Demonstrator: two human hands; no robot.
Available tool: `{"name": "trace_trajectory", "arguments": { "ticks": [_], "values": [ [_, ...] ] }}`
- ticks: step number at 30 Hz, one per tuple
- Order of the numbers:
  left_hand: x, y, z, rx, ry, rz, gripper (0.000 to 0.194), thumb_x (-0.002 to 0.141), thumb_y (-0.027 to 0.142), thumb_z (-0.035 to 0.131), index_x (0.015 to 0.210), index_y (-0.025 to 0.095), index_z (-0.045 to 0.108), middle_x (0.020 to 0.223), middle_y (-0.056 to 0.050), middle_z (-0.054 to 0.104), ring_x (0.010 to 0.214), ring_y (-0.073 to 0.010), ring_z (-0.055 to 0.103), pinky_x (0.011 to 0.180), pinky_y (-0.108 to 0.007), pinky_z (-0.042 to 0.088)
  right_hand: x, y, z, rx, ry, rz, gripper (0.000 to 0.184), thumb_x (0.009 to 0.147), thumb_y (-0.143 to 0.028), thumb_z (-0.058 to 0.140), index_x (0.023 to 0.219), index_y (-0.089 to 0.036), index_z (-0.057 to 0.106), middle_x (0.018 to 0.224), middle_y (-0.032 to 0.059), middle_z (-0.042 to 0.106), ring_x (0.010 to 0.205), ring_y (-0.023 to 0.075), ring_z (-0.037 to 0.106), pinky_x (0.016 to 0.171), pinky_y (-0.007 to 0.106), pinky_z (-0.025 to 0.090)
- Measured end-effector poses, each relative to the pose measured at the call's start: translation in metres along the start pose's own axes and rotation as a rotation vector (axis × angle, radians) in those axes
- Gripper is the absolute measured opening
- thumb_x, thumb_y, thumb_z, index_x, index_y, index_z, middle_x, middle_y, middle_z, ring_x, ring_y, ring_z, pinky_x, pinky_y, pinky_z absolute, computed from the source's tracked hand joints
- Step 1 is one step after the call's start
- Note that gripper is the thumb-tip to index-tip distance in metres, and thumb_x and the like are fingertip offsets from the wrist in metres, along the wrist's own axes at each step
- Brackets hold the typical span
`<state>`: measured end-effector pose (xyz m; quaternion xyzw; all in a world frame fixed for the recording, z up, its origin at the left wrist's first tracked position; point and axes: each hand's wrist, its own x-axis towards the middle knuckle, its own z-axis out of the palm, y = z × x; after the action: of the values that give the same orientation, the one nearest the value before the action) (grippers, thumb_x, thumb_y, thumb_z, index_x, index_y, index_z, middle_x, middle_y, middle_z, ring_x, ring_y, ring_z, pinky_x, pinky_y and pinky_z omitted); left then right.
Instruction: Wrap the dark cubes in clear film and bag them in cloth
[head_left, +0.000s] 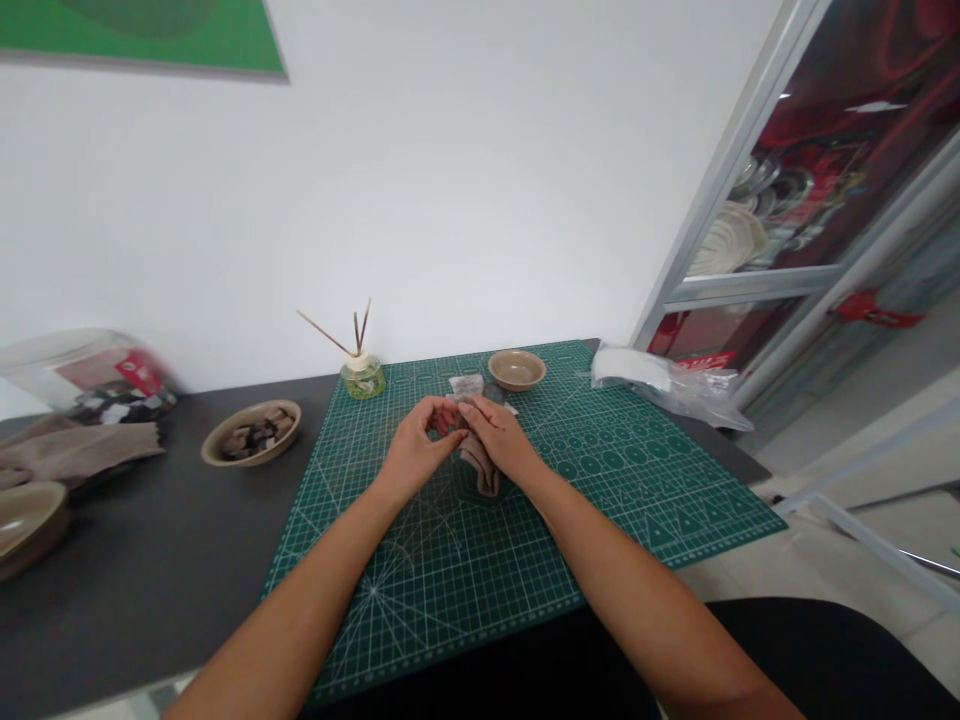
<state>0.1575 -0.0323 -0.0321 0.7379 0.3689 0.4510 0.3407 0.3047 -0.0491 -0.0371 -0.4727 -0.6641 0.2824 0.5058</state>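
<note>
Over the middle of the green cutting mat (600, 510), my two hands meet at a bunched brown cloth (480, 468). My left hand (421, 440) pinches its upper end between thumb and fingers. Wrapped over the same end from the other side is my right hand (501, 438), its fingertips close to the left ones. The cloth's folded lower part hangs down between the hands. Just behind the fingers lies a small white packet (466, 384), partly hidden. A dark, see-through shape beside the packet is too covered to make out.
Behind my hands stands an empty beige bowl (517, 370). A reed diffuser (363, 376) sits at the mat's back left. Left of the mat are a bowl of small brown pieces (253, 434), brown fabric (97, 450) and another bowl (30, 525). A plastic bag (660, 382) lies right.
</note>
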Motion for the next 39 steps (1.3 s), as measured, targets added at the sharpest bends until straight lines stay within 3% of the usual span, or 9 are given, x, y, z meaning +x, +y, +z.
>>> {"name": "trace_trajectory", "arguments": {
  "ticks": [4, 12, 18, 22, 27, 33, 39],
  "values": [
    [-0.002, 0.003, 0.003, 0.018, 0.006, 0.022, 0.026, 0.069, 0.012, 0.065, 0.094, 0.018, 0.06, 0.075, 0.003, 0.057, 0.069, -0.0135, 0.055, 0.068, -0.027, 0.047, -0.001, 0.0, 0.001, -0.146, 0.066, -0.037, 0.024, 0.094, -0.027, 0.041, 0.073, -0.02, 0.051, 0.067, -0.0005, 0.056, 0.065, 0.0146, 0.051, 0.062, 0.026, 0.035],
    [-0.005, 0.007, 0.003, 0.138, -0.047, 0.129, 0.016, 0.074, 0.01, 0.061, 0.087, 0.018, 0.063, 0.077, 0.001, 0.061, 0.069, -0.0133, 0.058, 0.068, -0.026, 0.049, -0.002, 0.001, 0.001, -0.443, 0.083, -0.009, 0.02, 0.096, -0.025, 0.037, 0.082, -0.019, 0.05, 0.068, 0.003, 0.057, 0.063, 0.0173, 0.053, 0.059, 0.027, 0.031],
    [-0.002, 0.002, -0.003, 0.021, -0.076, 0.112, 0.016, 0.077, 0.018, 0.063, 0.093, 0.02, 0.065, 0.08, 0.0, 0.064, 0.072, -0.0143, 0.06, 0.07, -0.028, 0.051, 0.0, 0.002, -0.006, -0.227, 0.1, -0.015, 0.026, 0.094, -0.029, 0.038, 0.071, -0.021, 0.045, 0.065, -0.0009, 0.052, 0.063, 0.0145, 0.05, 0.06, 0.025, 0.033],
    [0.0, -0.002, -0.006, -0.027, -0.024, 0.127, 0.016, 0.077, 0.021, 0.064, 0.093, 0.02, 0.066, 0.083, -0.001, 0.063, 0.074, -0.015, 0.06, 0.072, -0.029, 0.051, 0.001, 0.001, -0.009, -0.017, 0.143, 0.012, 0.031, 0.094, -0.036, 0.037, 0.069, -0.02, 0.047, 0.066, -0.0009, 0.052, 0.064, 0.0142, 0.049, 0.062, 0.026, 0.037],
    [0.001, -0.002, -0.009, 0.093, 0.08, 0.167, 0.013, 0.075, 0.018, 0.064, 0.088, 0.02, 0.066, 0.083, 0.0, 0.058, 0.072, -0.0145, 0.056, 0.07, -0.029, 0.049, 0.0, -0.002, -0.005, 0.113, 0.02, 0.072, 0.045, 0.096, -0.043, 0.029, 0.071, -0.019, 0.057, 0.07, 0.0024, 0.059, 0.075, 0.0172, 0.055, 0.073, 0.03, 0.044],
    [-0.001, 0.002, -0.007, 0.274, 0.071, 0.278, 0.017, 0.076, 0.007, 0.057, 0.085, 0.019, 0.063, 0.079, 0.001, 0.054, 0.073, -0.0144, 0.053, 0.07, -0.026, 0.047, 0.0, 0.001, 0.003, 0.027, -0.108, 0.033, 0.021, 0.091, -0.028, 0.044, 0.078, -0.018, 0.057, 0.075, 0.0006, 0.06, 0.075, 0.0152, 0.054, 0.072, 0.027, 0.041],
    [-0.002, 0.005, -0.004, 0.337, 0.048, 0.301, 0.019, 0.073, 0.003, 0.058, 0.084, 0.018, 0.06, 0.077, 0.002, 0.051, 0.072, -0.0139, 0.052, 0.069, -0.025, 0.045, -0.002, 0.001, 0.002, -0.175, -0.058, 0.039, 0.028, 0.094, -0.027, 0.043, 0.068, -0.019, 0.05, 0.064, -0.0008, 0.053, 0.062, 0.0139, 0.048, 0.061, 0.027, 0.034]
  ]
}}
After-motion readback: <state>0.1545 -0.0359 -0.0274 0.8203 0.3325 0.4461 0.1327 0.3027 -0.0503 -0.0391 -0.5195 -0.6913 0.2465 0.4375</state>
